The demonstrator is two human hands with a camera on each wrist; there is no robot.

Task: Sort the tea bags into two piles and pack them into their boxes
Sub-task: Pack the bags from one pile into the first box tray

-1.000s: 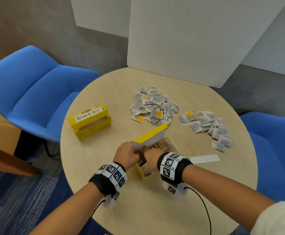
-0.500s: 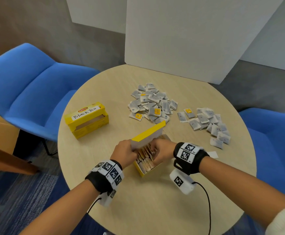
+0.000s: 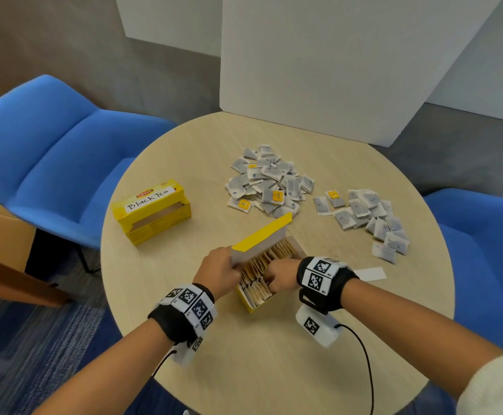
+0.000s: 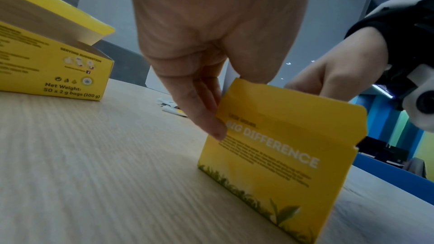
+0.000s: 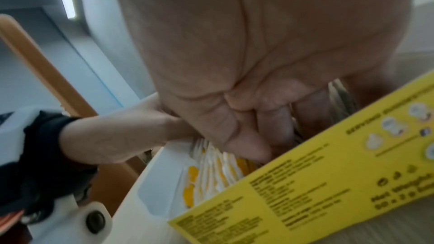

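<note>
On the round wooden desk [image 3: 274,354] both hands are at the open yellow tea box [image 3: 262,301] near the person's edge. The left hand [image 3: 218,269] grips the box's raised lid flap [image 3: 259,244], thumb inside and fingers [image 4: 206,118] lying down the outer yellow wall. The right hand [image 3: 280,275] is curled down into the box, fingertips [image 5: 249,147] pressed among the upright row of tan tea bags [image 3: 262,274]; whether it actually pinches one I cannot tell. A second yellow box, hand-labelled "Black Tea" [image 3: 151,211], stands open well to the left. Farther back lie two loose piles of grey sachets: a larger pile [image 3: 269,181] at the middle with a few yellow tags showing, and a smaller pile [image 3: 367,218] to its right. A white paper strip [image 3: 370,274] lies just beside the right wrist. Blue chairs [image 3: 49,163] flank the desk.
</note>
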